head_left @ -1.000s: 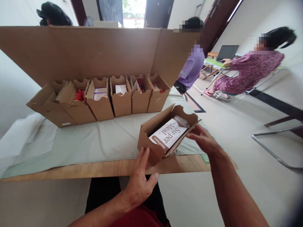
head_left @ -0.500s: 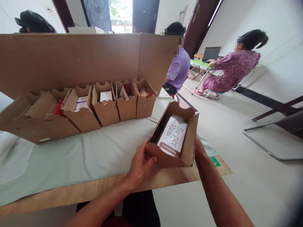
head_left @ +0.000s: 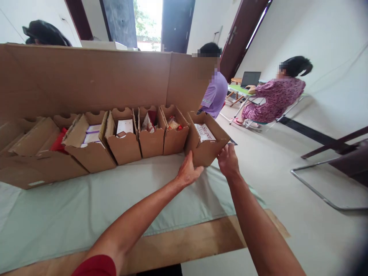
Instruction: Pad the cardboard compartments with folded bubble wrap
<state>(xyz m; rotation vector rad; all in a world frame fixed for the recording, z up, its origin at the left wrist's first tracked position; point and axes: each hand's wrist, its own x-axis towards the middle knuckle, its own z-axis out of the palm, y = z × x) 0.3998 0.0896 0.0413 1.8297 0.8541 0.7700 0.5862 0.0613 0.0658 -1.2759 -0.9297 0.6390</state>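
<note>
A cardboard bin (head_left: 205, 150) stands at the right end of the row, slightly turned, with a white "Super Meal" pack (head_left: 204, 132) inside it. My left hand (head_left: 188, 171) grips the bin's lower left front corner, thumb on the front face. On the bin's right side, my right hand (head_left: 228, 159) has its fingers against the wall, partly hidden by it. Just to the left sits a similar bin (head_left: 175, 140) with red and gold wrapped items. Whether the held bin rests fully on the cloth I cannot tell.
More cardboard bins (head_left: 123, 147) with packs in them line the table leftward. Behind them rises a tall cardboard panel (head_left: 115, 80). A pale green cloth (head_left: 120, 195) covers the wooden table (head_left: 201, 237). Two people sit beyond at right, one at a laptop (head_left: 250, 79); another head shows behind the panel.
Both hands have moved the bin forward and a little left, from near the table's front edge to beside the row's last bin. The view has shifted slightly.
</note>
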